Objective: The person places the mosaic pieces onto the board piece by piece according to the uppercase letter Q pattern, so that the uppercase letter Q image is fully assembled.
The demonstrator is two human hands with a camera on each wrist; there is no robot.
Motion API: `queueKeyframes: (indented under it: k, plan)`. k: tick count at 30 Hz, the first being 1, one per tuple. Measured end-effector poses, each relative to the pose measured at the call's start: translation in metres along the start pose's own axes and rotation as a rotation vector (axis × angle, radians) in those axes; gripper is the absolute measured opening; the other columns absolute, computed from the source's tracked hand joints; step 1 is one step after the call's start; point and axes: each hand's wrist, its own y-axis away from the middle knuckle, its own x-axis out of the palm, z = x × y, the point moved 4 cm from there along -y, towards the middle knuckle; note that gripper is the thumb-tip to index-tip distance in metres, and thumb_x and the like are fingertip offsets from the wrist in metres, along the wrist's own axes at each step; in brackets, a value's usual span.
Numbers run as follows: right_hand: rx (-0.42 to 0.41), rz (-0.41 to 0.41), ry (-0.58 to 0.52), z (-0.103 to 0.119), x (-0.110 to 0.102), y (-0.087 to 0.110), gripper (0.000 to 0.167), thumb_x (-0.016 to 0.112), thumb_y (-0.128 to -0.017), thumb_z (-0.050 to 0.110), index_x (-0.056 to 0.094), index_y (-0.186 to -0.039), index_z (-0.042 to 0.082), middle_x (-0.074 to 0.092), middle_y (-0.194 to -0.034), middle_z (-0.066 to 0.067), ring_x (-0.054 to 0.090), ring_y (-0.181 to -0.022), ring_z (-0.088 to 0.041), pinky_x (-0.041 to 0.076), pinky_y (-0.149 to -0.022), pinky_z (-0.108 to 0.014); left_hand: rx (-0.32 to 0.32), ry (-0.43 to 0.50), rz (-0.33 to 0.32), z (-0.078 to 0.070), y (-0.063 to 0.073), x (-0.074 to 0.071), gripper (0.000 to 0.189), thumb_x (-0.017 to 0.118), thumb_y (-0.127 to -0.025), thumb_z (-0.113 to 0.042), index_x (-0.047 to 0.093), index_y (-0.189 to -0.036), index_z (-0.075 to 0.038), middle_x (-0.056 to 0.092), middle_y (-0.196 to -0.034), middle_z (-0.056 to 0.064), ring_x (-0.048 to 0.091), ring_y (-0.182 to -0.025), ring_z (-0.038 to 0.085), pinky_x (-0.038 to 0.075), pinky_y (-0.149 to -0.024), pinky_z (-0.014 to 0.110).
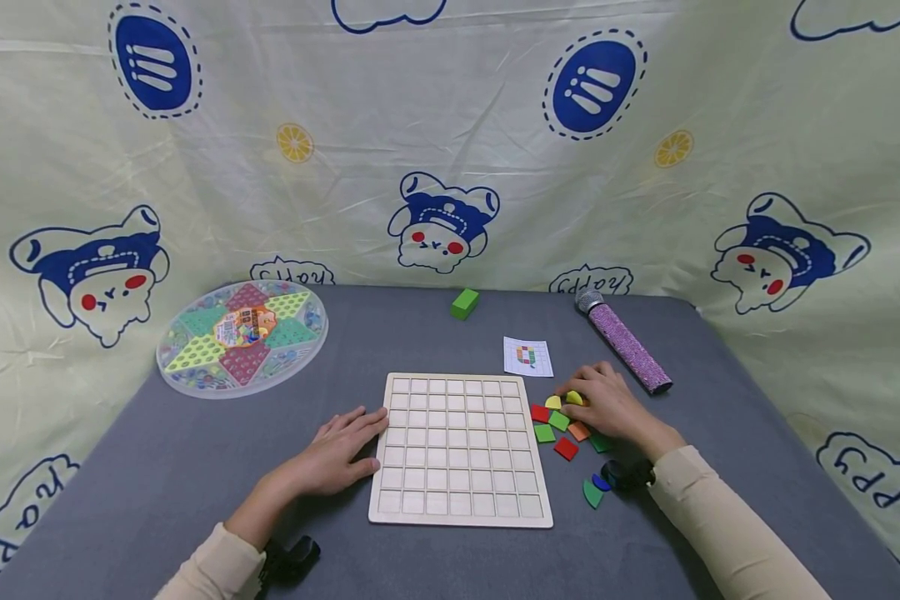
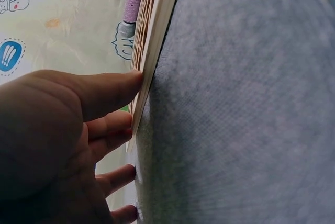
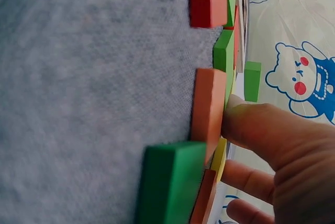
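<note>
The grip of the right hand (image 1: pixel 607 404) is narrow, its thumb and fingers set about a rounded yellow piece (image 1: pixel 574 398); whether the piece is pinched cannot fairly be told, the contact being partly hidden. A second yellow piece (image 1: pixel 552 403) is seen just beside the fingertips. The grip of the left hand (image 1: pixel 337 452) is relaxed and wide, its thumb and fingertips rested against the left edge of the board (image 1: pixel 453 450). The board is made of pale wood, with thin raised strips by which its face is divided into square cells.

Near the right hand, smooth, crisp-edged blocks are scattered by the board's right edge: red (image 1: pixel 566 448), bright green (image 1: pixel 544 433), orange (image 3: pixel 208 111) and dark green (image 3: pixel 172 182). Closer to the sleeve, a teal wedge (image 1: pixel 592 495) is laid beside a curved blue piece (image 1: pixel 602 482).

Beyond the board, a thin card (image 1: pixel 528 357) is printed with a coloured pattern, and a microphone (image 1: pixel 630 346) is covered in sparkling purple grain. A green block (image 1: pixel 464 304) is placed farther back. At left, a shiny round disc (image 1: pixel 243 364) is marked with a patterned star. All are carried by the bench (image 1: pixel 390 333), covered in soft grey cloth, and backed by a creased printed sheet (image 1: pixel 345 108).
</note>
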Motion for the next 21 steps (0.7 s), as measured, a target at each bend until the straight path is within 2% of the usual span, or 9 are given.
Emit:
queueKeyframes:
  k: [16, 21]
  plan:
    - [-0.032, -0.038, 0.032, 0.005, -0.006, -0.002, 0.022, 0.071, -0.083, 0.027, 0.073, -0.102, 0.016, 0.064, -0.103, -0.008, 0.048, -0.102, -0.029, 0.038, -0.080, -0.045, 0.003, 0.012, -0.015, 0.000, 0.001, 0.001, 0.059, 0.057, -0.093, -0.021, 0.036, -0.146, -0.008, 0.032, -0.154, 0.007, 0.020, -0.144, 0.037, 0.011, -0.112, 0.065]
    - [-0.046, -0.052, 0.033, 0.012, -0.009, -0.003, 0.024, 0.071, -0.083, 0.029, 0.072, -0.103, 0.017, 0.065, -0.105, -0.008, 0.048, -0.103, -0.029, 0.039, -0.084, -0.048, -0.007, 0.013, -0.006, 0.001, 0.001, 0.002, 0.060, 0.057, -0.093, -0.022, 0.034, -0.147, -0.010, 0.031, -0.155, 0.006, 0.018, -0.145, 0.036, 0.010, -0.112, 0.064]
